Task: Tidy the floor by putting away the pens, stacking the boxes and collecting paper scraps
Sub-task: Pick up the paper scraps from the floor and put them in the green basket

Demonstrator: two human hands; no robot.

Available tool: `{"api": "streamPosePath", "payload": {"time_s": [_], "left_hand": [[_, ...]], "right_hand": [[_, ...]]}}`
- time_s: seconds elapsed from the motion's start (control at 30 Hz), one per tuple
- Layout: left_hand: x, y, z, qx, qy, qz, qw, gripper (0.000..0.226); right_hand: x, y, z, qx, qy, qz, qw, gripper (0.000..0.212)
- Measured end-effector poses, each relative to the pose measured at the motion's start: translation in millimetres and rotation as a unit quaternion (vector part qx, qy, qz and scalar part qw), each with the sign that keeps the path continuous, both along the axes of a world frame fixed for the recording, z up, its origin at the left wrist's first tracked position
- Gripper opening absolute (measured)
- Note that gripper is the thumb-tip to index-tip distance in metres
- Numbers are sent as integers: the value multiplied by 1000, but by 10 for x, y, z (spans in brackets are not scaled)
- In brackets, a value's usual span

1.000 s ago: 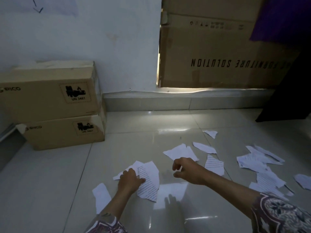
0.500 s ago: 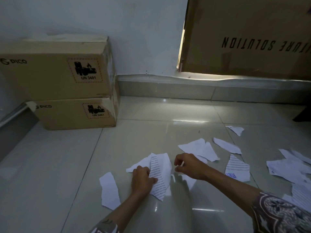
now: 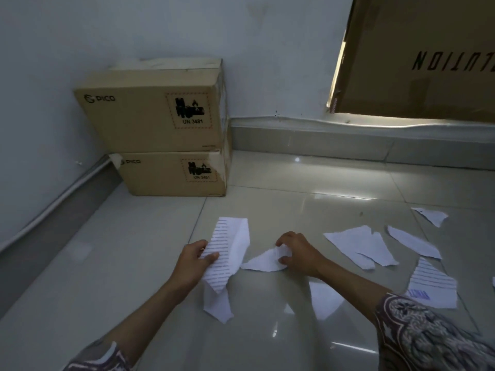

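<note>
Two hands reach forward low over the floor [image 3: 134, 263], forearms stretched out from patterned sleeves. The left hand [image 3: 191, 261] has its fingers and thumb curled round a lined scrap [image 3: 227, 247], which stands up from the grip and bends over at its top; a plain scrap [image 3: 217, 303] lies on the tiles just under that hand. The right hand [image 3: 300, 253], knuckles up, pinches the near end of a white scrap [image 3: 265, 261] between thumb and curled fingers, the scrap's pointed end resting on the tile toward the left hand. More scraps [image 3: 359, 245] lie loose on the floor to the right, well apart from both hands, one of them lined with a blue mark [image 3: 431, 287]. Against the wall in the far corner, two boxes [image 3: 160, 116] stand stacked, one squarely on the other, both closed, so their contents cannot be told. A large carton [image 3: 428, 62] leans at the upper right. No pens show.
</note>
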State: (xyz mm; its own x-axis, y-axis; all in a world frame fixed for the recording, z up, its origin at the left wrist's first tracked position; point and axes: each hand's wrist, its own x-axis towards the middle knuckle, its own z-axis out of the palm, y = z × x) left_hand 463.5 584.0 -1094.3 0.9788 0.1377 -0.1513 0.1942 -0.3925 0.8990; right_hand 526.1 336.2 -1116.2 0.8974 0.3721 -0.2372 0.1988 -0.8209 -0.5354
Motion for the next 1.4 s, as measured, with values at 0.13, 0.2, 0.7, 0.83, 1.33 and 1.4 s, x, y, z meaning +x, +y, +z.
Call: {"api": "streamPosePath", "payload": {"time_s": [0.13, 0.2, 0.7, 0.83, 1.33, 1.4], "left_hand": [[-80, 261, 56, -22, 7, 46, 999, 5], [-116, 337, 79, -25, 13, 61, 998, 6], [-129, 682, 247, -27, 27, 141, 989, 9], [-181, 914, 274, -18, 35, 171, 984, 10], [-366, 1286, 277, -3, 48, 195, 980, 3], [-355, 1260, 273, -5, 47, 188, 981, 2]], "right_hand": [[66, 124, -122, -101, 8, 26, 995, 49], [113, 131, -146, -139, 3, 23, 990, 50], [-48, 423, 126, 335, 182, -171, 909, 22], [-174, 845, 124, 337, 235, -121, 904, 15], [-401, 1463, -365, 21, -22, 80, 996, 40], [-417, 1453, -394, 44, -24, 85, 995, 40]]}}
